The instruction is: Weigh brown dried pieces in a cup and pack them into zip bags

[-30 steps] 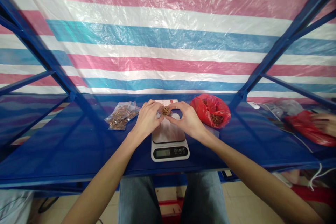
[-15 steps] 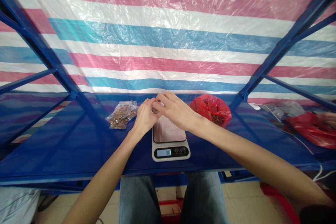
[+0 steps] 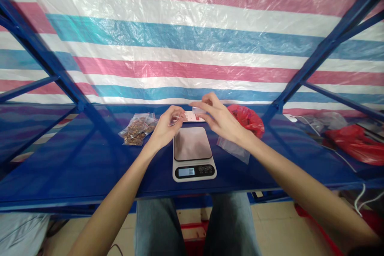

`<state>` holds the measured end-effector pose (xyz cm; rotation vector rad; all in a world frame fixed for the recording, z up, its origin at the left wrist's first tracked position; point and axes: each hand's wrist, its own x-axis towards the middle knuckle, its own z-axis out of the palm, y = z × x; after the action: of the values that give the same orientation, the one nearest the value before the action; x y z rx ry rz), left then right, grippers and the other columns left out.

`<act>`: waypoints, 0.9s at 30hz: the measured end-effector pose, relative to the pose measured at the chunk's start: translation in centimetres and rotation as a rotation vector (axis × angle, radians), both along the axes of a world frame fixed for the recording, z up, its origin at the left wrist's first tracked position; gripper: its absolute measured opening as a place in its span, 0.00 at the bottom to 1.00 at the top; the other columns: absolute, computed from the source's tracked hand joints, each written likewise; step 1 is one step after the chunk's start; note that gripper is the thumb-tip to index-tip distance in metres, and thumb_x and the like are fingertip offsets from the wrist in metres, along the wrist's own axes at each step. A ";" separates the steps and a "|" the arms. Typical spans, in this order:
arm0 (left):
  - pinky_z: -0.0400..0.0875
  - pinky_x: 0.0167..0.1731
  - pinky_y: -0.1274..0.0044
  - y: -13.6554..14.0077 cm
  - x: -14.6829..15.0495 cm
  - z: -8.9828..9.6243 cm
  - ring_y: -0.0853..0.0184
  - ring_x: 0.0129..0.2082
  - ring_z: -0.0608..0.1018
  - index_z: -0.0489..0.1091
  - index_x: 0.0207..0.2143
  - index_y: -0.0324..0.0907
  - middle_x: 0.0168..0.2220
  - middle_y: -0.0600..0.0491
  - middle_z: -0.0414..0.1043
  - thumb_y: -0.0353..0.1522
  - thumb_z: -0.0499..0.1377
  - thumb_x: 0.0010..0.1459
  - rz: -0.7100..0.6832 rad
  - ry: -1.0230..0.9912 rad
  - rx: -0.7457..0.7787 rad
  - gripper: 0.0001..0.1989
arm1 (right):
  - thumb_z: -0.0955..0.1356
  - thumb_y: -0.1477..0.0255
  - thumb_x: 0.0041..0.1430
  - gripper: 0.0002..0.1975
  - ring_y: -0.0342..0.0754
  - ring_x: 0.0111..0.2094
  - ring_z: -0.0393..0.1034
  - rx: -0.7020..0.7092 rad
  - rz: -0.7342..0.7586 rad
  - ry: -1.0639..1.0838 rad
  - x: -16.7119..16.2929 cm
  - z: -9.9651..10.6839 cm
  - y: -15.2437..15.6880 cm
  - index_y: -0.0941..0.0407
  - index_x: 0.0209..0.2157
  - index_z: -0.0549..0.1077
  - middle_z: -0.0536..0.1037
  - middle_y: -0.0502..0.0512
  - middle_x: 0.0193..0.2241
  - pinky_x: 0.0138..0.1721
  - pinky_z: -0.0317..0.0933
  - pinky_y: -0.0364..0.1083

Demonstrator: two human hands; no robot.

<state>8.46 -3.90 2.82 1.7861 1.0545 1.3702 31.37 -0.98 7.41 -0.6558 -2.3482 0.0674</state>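
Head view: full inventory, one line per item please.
Kitchen scale: 1, white with steel platter, centre of shelf, platter bare.
Filled pouches: small pile, clear with brown contents, left of scale.
Red bag: 1, red, right of scale, behind right hand.
Empty pouch: 1, clear, flat, right of scale.
Second red bag: 1, far right.
Blue shelf: 1, blue, carries all.
Striped tarp: 1, pink, white, blue, behind.
Left hand: pinching a small clear pouch.
Right hand: fingers apart, above scale's far edge.

Small packing workstation, makeshift: blue metal shelf rack [image 3: 90,160] as bench, striped plastic tarp [image 3: 192,44] as far wall, digital scale [image 3: 193,156] near centre, filled small bags [image 3: 136,132] left, red bag [image 3: 250,118] right
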 end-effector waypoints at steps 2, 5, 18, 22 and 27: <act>0.74 0.37 0.75 -0.1 0.1 0.2 0.68 0.35 0.80 0.63 0.49 0.44 0.42 0.49 0.81 0.37 0.61 0.65 -0.090 -0.091 -0.067 0.13 | 0.67 0.71 0.71 0.12 0.54 0.47 0.71 -0.095 -0.144 0.171 2.1 -2.8 0.2 0.53 0.53 0.74 0.73 0.58 0.46 0.51 0.66 0.53; 0.77 0.38 0.73 0.2 0.5 0.8 0.64 0.40 0.84 0.60 0.44 0.47 0.50 0.44 0.82 0.40 0.65 0.63 -0.214 -0.278 -0.178 0.17 | 0.72 0.70 0.66 0.04 0.53 0.38 0.71 -0.195 -0.320 0.186 4.4 -6.9 0.6 0.54 0.37 0.74 0.76 0.55 0.37 0.45 0.66 0.52; 0.74 0.26 0.77 1.7 6.1 0.7 0.65 0.28 0.82 0.76 0.33 0.40 0.29 0.52 0.81 0.44 0.71 0.56 -0.020 -0.367 -0.195 0.16 | 0.67 0.55 0.70 0.18 0.48 0.34 0.69 -0.695 0.025 0.596 0.3 -3.1 -0.9 0.53 0.31 0.73 0.74 0.50 0.29 0.39 0.64 0.46; 0.75 0.30 0.77 1.2 5.8 -0.1 0.66 0.31 0.82 0.75 0.41 0.42 0.34 0.54 0.82 0.41 0.72 0.55 -0.079 -0.426 -0.226 0.17 | 0.71 0.59 0.65 0.18 0.44 0.28 0.62 -0.810 0.056 0.869 -1.5 -4.2 0.1 0.54 0.25 0.69 0.68 0.47 0.25 0.34 0.61 0.43; 0.75 0.34 0.75 1.1 5.2 -1.2 0.65 0.33 0.81 0.79 0.36 0.40 0.35 0.49 0.82 0.46 0.66 0.62 -0.015 -0.429 -0.220 0.17 | 0.72 0.56 0.63 0.17 0.45 0.30 0.64 -0.884 0.065 0.942 -1.6 -6.3 0.8 0.53 0.29 0.70 0.69 0.47 0.27 0.36 0.63 0.43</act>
<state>13.67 -2.83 1.61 1.2655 0.9124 1.4789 29.75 -0.22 1.07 -0.7153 -1.3335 1.2091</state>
